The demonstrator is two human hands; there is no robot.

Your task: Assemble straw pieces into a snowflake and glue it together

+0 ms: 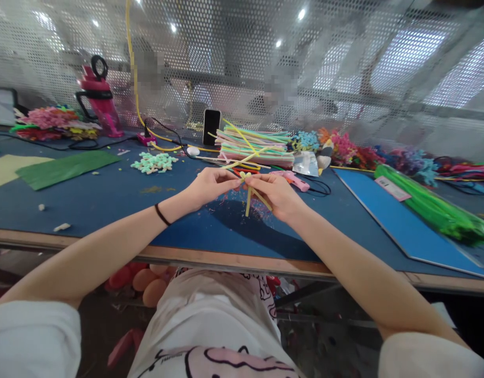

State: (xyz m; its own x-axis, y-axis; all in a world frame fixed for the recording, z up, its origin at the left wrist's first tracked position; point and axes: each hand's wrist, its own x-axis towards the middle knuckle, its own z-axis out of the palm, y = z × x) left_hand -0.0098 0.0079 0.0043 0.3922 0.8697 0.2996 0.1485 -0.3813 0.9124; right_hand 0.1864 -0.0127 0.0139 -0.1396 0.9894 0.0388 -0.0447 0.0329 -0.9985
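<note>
Above the middle of the blue table, both my hands meet at a small pale-yellow bundle of pipe cleaners (248, 201). Its top looks looped or folded like a little flower, and thin stems hang down from it. My left hand (214, 185) pinches the bundle from the left between thumb and forefinger. From the other side my right hand (274, 193) grips it, its fingers partly covering one slanting stem. A yellow strand slants up behind my left fingers toward a pile of pastel pipe cleaners (261, 144). Beyond my right hand lies a pink glue gun (295, 179).
Mint-green pieces (154, 163) lie in a heap at left, near green sheets (64, 169). A pink bottle (102, 102) and a phone (211, 127) stand at the back. On the right are a blue board (399, 220) and bagged green pipe cleaners (431, 202). A perforated metal panel rises behind.
</note>
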